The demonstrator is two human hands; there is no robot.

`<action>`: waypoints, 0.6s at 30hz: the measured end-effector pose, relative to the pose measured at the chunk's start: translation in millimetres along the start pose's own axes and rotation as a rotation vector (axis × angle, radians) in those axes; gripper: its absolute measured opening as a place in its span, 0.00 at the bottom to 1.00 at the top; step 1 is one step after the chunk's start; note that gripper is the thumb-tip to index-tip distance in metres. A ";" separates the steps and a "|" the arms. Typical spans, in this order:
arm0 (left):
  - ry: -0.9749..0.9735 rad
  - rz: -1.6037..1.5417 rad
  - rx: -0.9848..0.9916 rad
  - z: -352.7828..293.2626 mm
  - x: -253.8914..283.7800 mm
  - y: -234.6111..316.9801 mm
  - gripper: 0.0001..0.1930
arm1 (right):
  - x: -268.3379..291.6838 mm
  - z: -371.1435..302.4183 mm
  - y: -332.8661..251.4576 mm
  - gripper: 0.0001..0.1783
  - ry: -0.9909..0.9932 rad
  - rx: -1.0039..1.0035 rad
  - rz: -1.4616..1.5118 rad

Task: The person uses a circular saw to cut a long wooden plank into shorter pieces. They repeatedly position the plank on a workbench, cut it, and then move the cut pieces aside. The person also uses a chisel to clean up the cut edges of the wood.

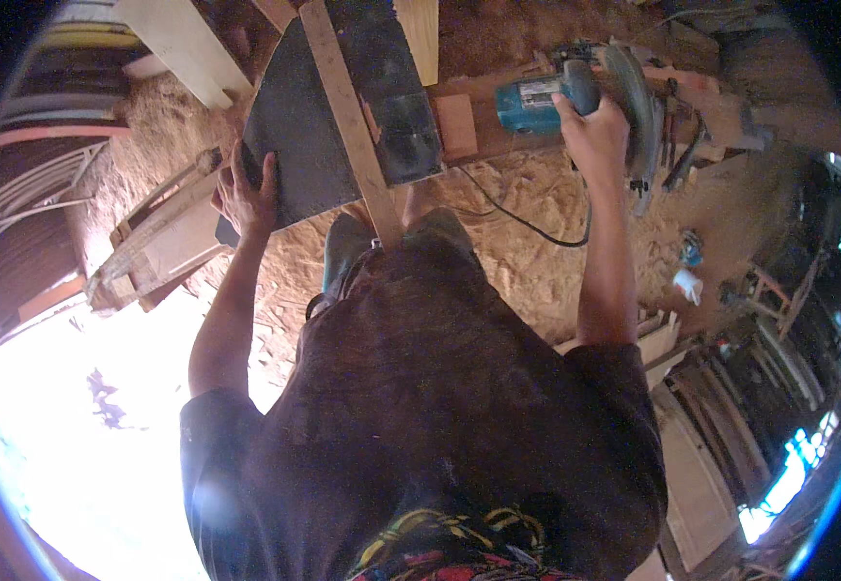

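My left hand [249, 197] grips the left edge of a large dark board [295, 136] in front of me. Its thumb lies near the board's surface, while the other fingers bend at the edge. Across the board runs a long narrow wooden strip [343, 102], slanting down toward my waist. Off to the right, my right hand [597, 136] is closed round the handle of a teal and grey circular saw [529, 105]. The saw sits beside the board, apart from it, over a wooden work surface. Its blade edge cannot be made out.
A black cable [546, 235] loops over sawdust [522, 194] near my legs. Left of the board lie wooden planks [183, 254] and a pale board [183, 48]. Tools and offcuts [697, 145] lie beyond the saw. More timber [721, 426] leans at the lower right.
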State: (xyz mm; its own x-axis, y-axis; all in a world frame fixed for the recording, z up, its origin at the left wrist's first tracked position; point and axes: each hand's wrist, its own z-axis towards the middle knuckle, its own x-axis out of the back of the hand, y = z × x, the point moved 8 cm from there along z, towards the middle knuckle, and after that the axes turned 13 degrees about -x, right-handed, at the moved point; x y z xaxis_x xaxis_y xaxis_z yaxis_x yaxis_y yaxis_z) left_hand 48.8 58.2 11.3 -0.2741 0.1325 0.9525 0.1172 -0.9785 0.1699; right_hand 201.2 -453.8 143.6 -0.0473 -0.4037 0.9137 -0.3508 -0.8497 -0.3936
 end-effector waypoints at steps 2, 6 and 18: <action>-0.059 -0.026 0.038 1.9 2.5 1.0 0.37 | -5.5 -4.8 -6.9 0.31 -0.035 -0.015 -0.009; -0.029 -0.082 0.023 4.1 2.1 7.2 0.38 | -4.8 -12.7 -5.6 0.32 0.023 -0.057 -0.126; -0.068 -0.106 0.061 -1.5 -7.3 -2.2 0.38 | -102.9 -119.8 -39.5 0.28 0.151 0.135 0.153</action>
State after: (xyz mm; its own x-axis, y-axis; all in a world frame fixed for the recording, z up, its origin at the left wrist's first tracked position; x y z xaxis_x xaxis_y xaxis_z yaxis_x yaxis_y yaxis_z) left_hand 49.2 59.1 3.6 -0.2228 0.2473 0.9430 0.1497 -0.9471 0.2838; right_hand 107.9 -338.0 77.2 -0.2327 -0.4848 0.8431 -0.2007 -0.8243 -0.5294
